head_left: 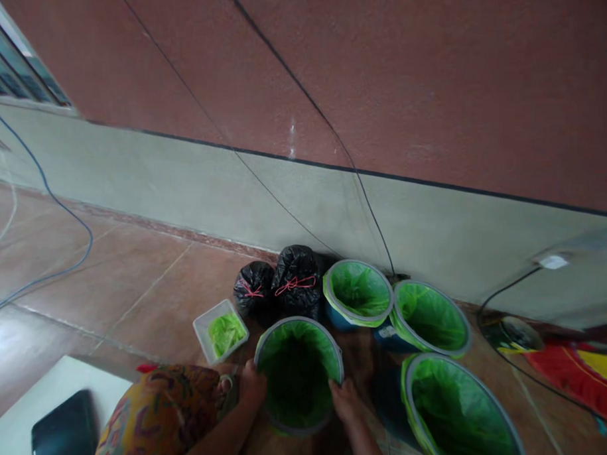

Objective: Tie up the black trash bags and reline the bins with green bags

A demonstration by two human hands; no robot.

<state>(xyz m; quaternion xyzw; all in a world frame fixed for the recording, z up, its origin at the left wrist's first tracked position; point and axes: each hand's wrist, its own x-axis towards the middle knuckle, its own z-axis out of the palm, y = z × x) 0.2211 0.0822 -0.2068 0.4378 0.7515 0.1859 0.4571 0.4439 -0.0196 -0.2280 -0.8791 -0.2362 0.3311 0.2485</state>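
Observation:
In the head view a bin lined with a green bag (300, 330) stands in front of me, its grey ring around the top. My left hand (252, 383) grips the ring's left side, and my right hand (345, 396) grips the right side. The fingers curl over the rim, partly hidden. Dark shade covers the bin's inside. Just left of it sits a white plastic tub (203, 330) with folded green bags (227, 333) in it.
Two tied black garbage bags (296, 270) sit by the wall. Three more green-lined bins (358, 292) stand to the right. A phone (65, 423) lies on a white surface (93, 381) at lower left. Cables (87, 236) run over floor and wall; red-yellow cloth (572, 376) lies right.

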